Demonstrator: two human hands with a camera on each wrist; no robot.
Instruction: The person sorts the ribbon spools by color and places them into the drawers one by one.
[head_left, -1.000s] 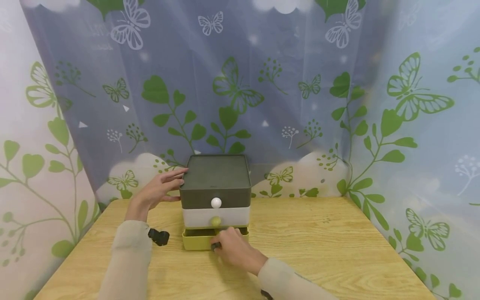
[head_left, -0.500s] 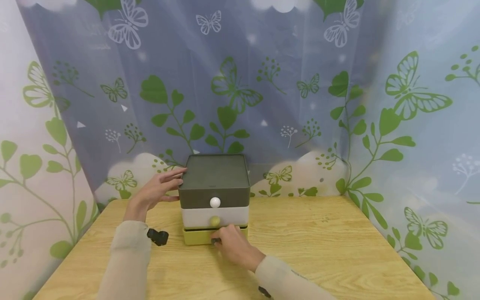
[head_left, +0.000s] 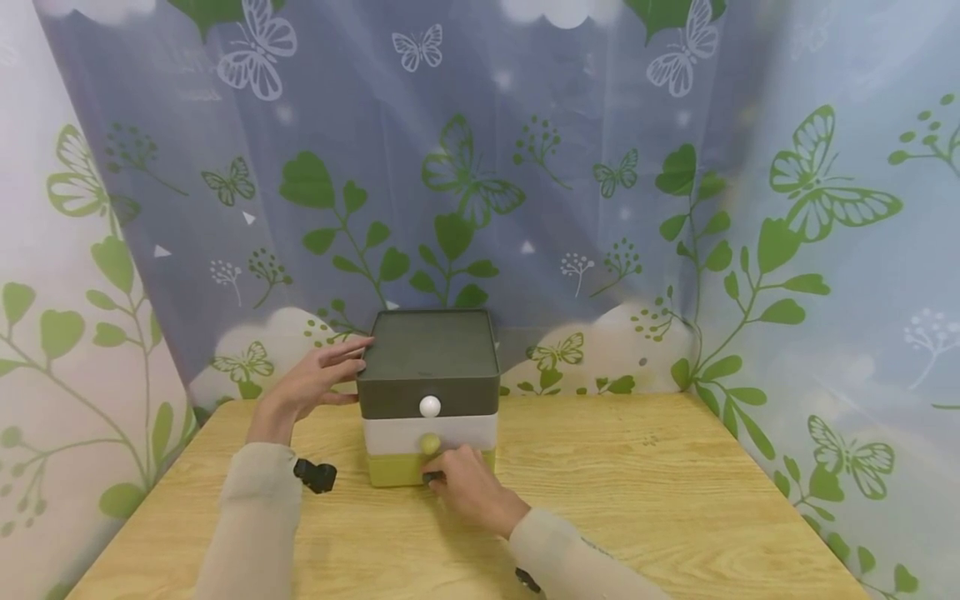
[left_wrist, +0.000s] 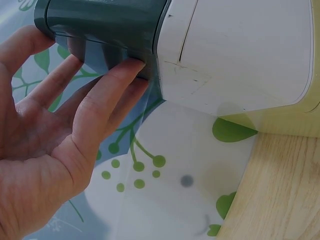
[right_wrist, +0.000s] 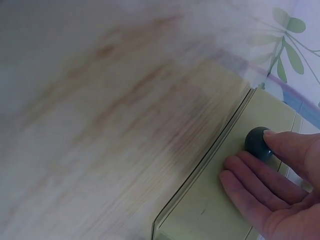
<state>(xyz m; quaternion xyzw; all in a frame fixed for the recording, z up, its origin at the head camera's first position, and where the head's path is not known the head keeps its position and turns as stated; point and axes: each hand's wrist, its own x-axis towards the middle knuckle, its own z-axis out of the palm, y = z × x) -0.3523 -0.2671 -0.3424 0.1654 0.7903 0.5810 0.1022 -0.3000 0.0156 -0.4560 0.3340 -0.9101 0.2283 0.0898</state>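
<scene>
A small three-tier drawer box stands on the table, with a dark green top tier [head_left: 431, 346], a white middle drawer [head_left: 393, 435] and a yellow-green bottom drawer [head_left: 393, 471]. All three fronts sit flush. My right hand [head_left: 471, 492] pinches the round dark knob [right_wrist: 257, 142] of the bottom drawer, thumb on it and two fingers resting along the drawer front. My left hand [head_left: 311, 383] is spread at the box's left side, its fingertips [left_wrist: 134, 65] touching the dark top tier.
The box has a white knob [head_left: 430, 407] on its top drawer and a green knob [head_left: 430, 443] on the middle one. Behind the wooden table [head_left: 615, 492] hangs a curtain [head_left: 570, 275] printed with leaves and butterflies.
The bottom drawer has slid back into the box until its front is flush, with my right hand pushing at its knob. My left hand has stayed against the box's side.
</scene>
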